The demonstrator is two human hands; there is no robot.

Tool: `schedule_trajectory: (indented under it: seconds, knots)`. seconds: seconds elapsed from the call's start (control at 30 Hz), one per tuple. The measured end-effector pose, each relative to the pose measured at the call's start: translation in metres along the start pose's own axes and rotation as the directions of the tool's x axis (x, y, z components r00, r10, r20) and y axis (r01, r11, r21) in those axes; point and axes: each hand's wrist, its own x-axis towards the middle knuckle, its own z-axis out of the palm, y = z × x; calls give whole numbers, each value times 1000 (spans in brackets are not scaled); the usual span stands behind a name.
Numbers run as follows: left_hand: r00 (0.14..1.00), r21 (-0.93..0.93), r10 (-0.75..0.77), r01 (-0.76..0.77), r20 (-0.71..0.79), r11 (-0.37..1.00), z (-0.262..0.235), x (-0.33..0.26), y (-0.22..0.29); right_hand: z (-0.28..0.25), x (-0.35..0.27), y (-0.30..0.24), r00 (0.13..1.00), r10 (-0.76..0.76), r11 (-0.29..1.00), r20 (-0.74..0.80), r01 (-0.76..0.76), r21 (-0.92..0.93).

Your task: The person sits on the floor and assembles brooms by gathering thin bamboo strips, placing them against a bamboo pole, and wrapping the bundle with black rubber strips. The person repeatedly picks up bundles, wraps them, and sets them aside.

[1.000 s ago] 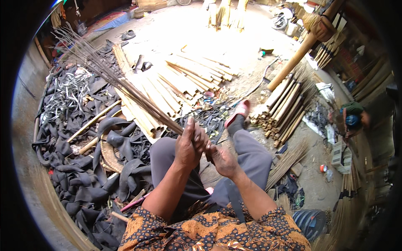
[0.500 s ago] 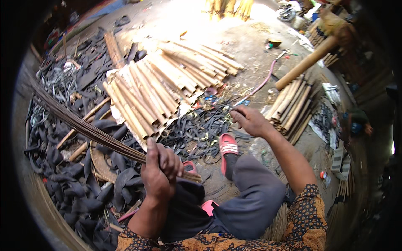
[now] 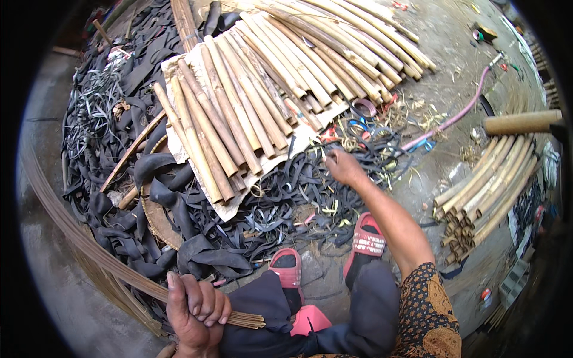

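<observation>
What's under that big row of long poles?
A pale sheet pokes out at the near ends and left side of the poles. Anything else beneath is covered, so I can't see it.

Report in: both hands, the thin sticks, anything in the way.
Left hand closed around stick bundle, long end sweeping left. Right hand at black strips, hold unclear. Bamboo poles spread close beyond.
</observation>
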Motion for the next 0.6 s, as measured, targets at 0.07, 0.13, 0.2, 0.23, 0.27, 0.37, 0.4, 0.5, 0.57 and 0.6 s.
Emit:
schedule_trajectory:
  seconds: [0.07,0.13,0.2,0.23,0.27,0.37,0.4,0.5,0.57,0.6]
  knots:
    - [996,-9,5,-6,-85,1000,-2,8,2,7,19,-4,999,-32,999,33,33,-18]
    - [988,-5,41,-42,-151,999,-7,14,5,12,46,-12,1000,-24,1000,13,24,16]
    - [959,22,109,-107,-262,994,-11,16,6,22,77,-22,999,-3,1000,-49,4,19]
    - [932,20,142,-143,-333,990,-13,15,7,29,91,-27,997,-35,999,-65,37,30]
    - [918,25,183,-187,-352,982,-16,13,8,36,105,-32,996,-45,998,-75,49,39]
    - [819,68,281,-286,-501,956,-26,-1,10,57,143,-49,989,-91,996,-118,90,-14]
    - [754,82,302,-315,-584,946,-29,-9,9,64,154,-54,979,-137,990,-152,132,-49]
    - [830,24,298,-326,-471,945,-44,-40,21,80,187,-71,979,-100,990,-177,80,-120]
    - [626,249,395,-312,-672,917,-49,-63,16,86,205,-77,959,-186,960,-211,132,-246]
    - [501,353,445,-273,-742,895,-51,-74,12,87,212,-78,961,-173,964,-214,121,-239]
